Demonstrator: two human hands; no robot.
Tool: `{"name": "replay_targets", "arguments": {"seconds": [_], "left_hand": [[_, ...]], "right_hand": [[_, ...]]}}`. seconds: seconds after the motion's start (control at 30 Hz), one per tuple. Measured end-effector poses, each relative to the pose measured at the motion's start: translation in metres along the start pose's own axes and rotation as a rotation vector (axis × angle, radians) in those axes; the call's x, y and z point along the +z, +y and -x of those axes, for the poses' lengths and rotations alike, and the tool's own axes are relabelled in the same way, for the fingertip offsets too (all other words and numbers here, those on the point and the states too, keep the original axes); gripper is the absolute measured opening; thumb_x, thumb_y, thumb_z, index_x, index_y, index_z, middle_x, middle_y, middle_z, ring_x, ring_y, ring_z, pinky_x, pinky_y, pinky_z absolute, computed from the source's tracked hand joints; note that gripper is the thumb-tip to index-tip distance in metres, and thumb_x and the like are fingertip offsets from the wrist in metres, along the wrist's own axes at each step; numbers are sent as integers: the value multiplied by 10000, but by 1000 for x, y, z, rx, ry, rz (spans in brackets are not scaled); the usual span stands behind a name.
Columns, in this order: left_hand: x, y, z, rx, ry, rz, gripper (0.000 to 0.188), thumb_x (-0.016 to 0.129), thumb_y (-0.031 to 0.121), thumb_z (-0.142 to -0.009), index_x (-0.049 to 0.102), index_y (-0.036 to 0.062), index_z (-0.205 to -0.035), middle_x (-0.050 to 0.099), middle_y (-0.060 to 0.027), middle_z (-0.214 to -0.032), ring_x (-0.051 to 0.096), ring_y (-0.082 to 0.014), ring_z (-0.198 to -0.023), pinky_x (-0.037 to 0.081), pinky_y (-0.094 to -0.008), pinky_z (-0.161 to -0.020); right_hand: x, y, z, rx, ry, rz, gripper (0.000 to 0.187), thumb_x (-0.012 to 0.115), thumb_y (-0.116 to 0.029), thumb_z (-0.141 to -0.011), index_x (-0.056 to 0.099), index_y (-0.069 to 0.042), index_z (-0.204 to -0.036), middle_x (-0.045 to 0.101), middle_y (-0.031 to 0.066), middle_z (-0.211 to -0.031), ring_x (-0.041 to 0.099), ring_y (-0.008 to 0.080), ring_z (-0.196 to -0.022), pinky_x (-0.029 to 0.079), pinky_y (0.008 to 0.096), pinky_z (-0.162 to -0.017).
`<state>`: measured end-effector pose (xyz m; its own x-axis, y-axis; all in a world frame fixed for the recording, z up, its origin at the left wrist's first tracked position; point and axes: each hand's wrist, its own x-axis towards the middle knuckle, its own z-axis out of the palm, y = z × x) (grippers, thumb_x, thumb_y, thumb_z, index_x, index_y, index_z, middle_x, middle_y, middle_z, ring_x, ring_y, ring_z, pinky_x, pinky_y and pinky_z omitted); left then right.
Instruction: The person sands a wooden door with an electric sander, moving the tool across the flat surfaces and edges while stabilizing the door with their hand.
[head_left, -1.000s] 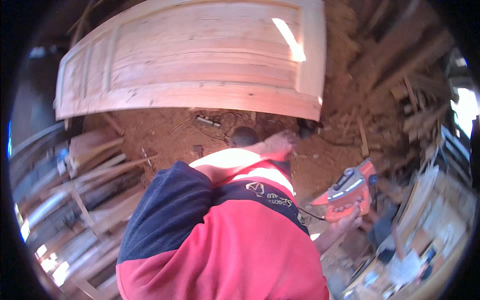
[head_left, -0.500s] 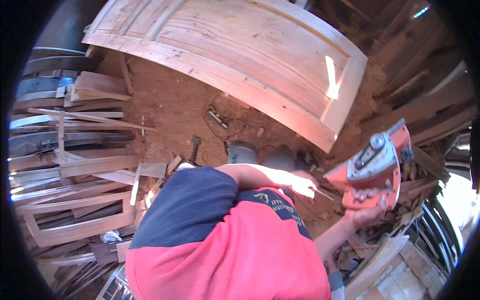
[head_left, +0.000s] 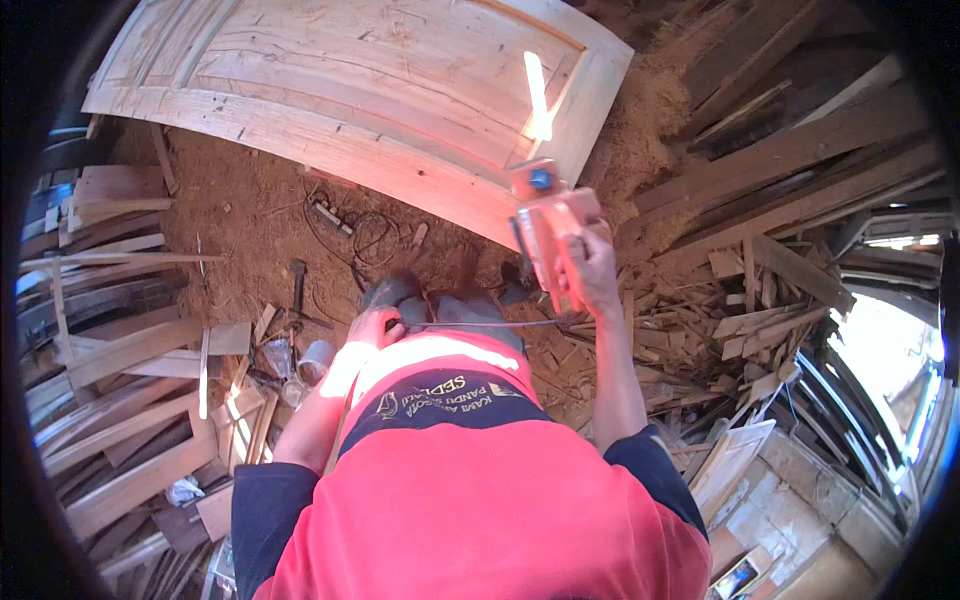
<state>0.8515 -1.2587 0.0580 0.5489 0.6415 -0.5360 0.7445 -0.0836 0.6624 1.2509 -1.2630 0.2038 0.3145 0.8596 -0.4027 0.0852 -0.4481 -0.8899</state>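
Observation:
My right hand [head_left: 596, 270] grips an orange handheld power tool [head_left: 548, 235] with a blue part near its far end. The tool is held in the air near the right end of a pale wooden panel door [head_left: 360, 95]; whether they touch I cannot tell. A dark cord [head_left: 485, 324] stretches from below the tool across my front. At its left end, my left hand [head_left: 375, 327] is closed around the cord near my waist. The door lies across the far side, with a bright strip of sunlight on its panel.
A hammer [head_left: 297, 285] lies on the dirt floor, left of my feet. Beyond it rest a power strip [head_left: 332, 219] and coiled wire. Stacked boards [head_left: 130, 350] line the left side; offcuts [head_left: 700, 330] and long planks [head_left: 800, 190] crowd the right.
The tool has swung left and turned over in my right hand, so its grey side no longer shows. My left hand has moved left, drawing the cord out straight. My view has shifted right.

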Motion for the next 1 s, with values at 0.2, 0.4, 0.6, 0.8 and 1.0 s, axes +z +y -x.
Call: {"name": "replay_targets", "arguments": {"seconds": [0.2, 0.4, 0.6, 0.8, 1.0], "left_hand": [[29, 30, -7, -179, -13, 25, 294, 710, 297, -810, 719, 80, -1007, 695, -168, -1015, 648, -382, -1021, 517, -458, -875], [31, 68, -21, -130, -16, 82, 304, 699, 316, -838, 726, 78, -1025, 699, -166, -1028, 651, -376, -1021, 516, -452, -896], [24, 83, -17, -20, 105, 124, 288, 678, 276, -849, 703, 28, -993, 689, -171, -1023, 644, -370, -1021, 515, -438, -877], [-5, 65, 12, -152, 300, 198, 229, 674, 201, -831, 669, 14, -963, 680, -165, -997, 646, -366, -984, 513, -432, -865], [-31, 29, 28, -427, 458, 506, 204, 688, 99, -816, 662, 7, -997, 681, -161, -967, 667, -319, -908, 519, -383, -806]], "right_hand": [[-18, 21, -52, -83, -457, 233, 480, 628, -472, -962, 622, -23, -792, 601, 41, -643, 578, 113, -613, 457, 307, -570], [-67, 36, -75, -83, -532, 323, 491, 611, -483, -941, 629, -23, -771, 583, 28, -616, 563, 100, -603, 449, 302, -555], [-67, 37, -91, -100, -551, 369, 482, 645, -471, -898, 696, 8, -897, 638, 93, -675, 630, 151, -654, 489, 333, -592], [23, -1, -129, -295, -552, 425, 473, 641, -455, -902, 700, 14, -927, 684, 178, -767, 679, 293, -680, 521, 391, -648], [151, -50, -193, -333, -610, 486, 527, 600, -512, -926, 689, 8, -910, 666, 206, -717, 679, 319, -669, 506, 423, -633]]}}
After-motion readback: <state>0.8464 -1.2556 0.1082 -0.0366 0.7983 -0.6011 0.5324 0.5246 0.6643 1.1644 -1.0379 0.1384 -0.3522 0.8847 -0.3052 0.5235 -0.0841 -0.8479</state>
